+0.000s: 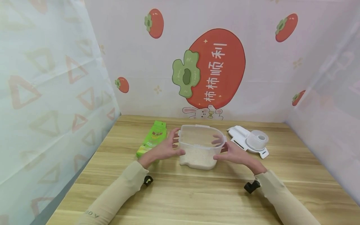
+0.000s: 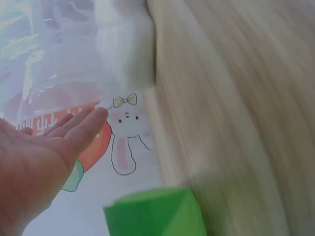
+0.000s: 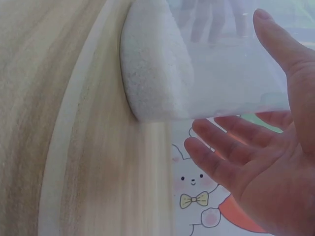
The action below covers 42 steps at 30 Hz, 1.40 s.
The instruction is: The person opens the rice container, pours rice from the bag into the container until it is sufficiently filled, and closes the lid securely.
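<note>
Head view | hands (image 1: 166,148) (image 1: 232,153) spread wide, flanking clear container (image 1: 197,156) | contact: cannot tell

Both arms (image 1: 121,192) reach forward, hands (image 1: 165,148) (image 1: 232,152) facing inward, fingers (image 3: 210,160) loosely extended.

Wood-grain table (image 1: 185,200) — persimmon-print wall (image 1: 261,68)

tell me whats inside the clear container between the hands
The clear container holds a layer of white, rice-like grains across its lower part. Anything buried within that layer is covered, so I can't tell what lies there.
</note>
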Each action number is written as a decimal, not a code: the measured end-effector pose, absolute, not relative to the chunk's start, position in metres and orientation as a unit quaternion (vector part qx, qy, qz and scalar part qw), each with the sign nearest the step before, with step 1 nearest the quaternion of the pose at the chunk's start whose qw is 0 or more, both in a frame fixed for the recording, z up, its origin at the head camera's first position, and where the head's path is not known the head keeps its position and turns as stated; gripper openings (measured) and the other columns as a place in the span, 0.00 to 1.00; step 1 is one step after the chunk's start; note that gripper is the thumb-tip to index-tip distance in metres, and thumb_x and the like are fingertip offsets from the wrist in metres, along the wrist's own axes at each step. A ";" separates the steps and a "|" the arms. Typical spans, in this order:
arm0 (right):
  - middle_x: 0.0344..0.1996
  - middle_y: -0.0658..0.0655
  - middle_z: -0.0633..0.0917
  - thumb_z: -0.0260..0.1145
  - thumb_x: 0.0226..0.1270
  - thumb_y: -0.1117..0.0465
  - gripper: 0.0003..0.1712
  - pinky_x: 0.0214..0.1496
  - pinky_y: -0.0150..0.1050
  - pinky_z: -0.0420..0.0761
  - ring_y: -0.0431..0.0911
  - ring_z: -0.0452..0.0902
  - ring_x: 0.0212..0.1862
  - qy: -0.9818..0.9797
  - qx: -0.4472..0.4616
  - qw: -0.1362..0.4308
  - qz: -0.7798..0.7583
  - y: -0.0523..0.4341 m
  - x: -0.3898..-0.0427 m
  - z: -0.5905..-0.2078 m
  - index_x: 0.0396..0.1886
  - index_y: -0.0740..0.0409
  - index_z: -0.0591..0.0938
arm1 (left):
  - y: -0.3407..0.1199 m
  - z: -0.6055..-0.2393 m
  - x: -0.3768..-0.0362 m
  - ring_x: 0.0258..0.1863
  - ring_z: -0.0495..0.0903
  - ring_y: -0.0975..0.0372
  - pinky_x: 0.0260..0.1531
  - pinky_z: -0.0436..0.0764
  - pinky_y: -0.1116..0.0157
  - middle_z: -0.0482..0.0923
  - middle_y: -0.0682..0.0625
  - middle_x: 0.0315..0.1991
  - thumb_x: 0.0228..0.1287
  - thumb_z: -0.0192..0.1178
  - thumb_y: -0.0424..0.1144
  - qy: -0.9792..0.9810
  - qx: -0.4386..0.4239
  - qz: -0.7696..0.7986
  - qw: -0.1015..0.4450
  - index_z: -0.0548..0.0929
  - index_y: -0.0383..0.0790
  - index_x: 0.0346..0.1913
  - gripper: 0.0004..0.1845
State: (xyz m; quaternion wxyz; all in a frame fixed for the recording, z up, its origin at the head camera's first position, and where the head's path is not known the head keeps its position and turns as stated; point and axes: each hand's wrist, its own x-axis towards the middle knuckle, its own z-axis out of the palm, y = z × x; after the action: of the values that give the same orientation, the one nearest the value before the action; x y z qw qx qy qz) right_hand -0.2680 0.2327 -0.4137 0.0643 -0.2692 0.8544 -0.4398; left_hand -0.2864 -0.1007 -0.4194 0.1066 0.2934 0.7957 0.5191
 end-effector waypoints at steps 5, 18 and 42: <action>0.60 0.67 0.78 0.76 0.56 0.55 0.48 0.57 0.54 0.80 0.53 0.82 0.53 0.852 -0.272 0.072 -0.441 0.236 -0.269 -0.413 0.72 0.57 0.62 | -0.094 -0.420 -0.286 0.72 0.62 0.45 0.69 0.69 0.51 0.54 0.35 0.74 0.55 0.72 0.49 0.787 0.293 0.528 0.127 0.37 0.52 0.76 0.59; 0.52 0.63 0.83 0.74 0.59 0.57 0.37 0.54 0.48 0.83 0.52 0.83 0.48 0.857 -0.298 0.074 -0.415 0.250 -0.272 -0.400 0.66 0.60 0.70 | -0.088 -0.423 -0.286 0.71 0.65 0.46 0.67 0.72 0.53 0.58 0.39 0.74 0.56 0.71 0.54 0.804 0.275 0.514 0.120 0.41 0.51 0.75 0.55; 0.48 0.66 0.85 0.64 0.69 0.58 0.19 0.46 0.18 0.75 0.24 0.76 0.44 0.903 -0.201 -0.115 -0.361 0.305 -0.282 -0.367 0.55 0.64 0.79 | -0.084 -0.421 -0.291 0.58 0.78 0.53 0.63 0.76 0.56 0.69 0.45 0.63 0.51 0.76 0.46 0.813 0.257 0.507 0.126 0.49 0.51 0.73 0.54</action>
State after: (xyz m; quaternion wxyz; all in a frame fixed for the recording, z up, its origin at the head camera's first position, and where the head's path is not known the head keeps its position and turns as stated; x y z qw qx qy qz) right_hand -0.2824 0.3054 -0.3673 -0.1153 -0.2009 0.9034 -0.3608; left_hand -0.2913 -0.0840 -0.4212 0.1258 0.2568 0.8132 0.5069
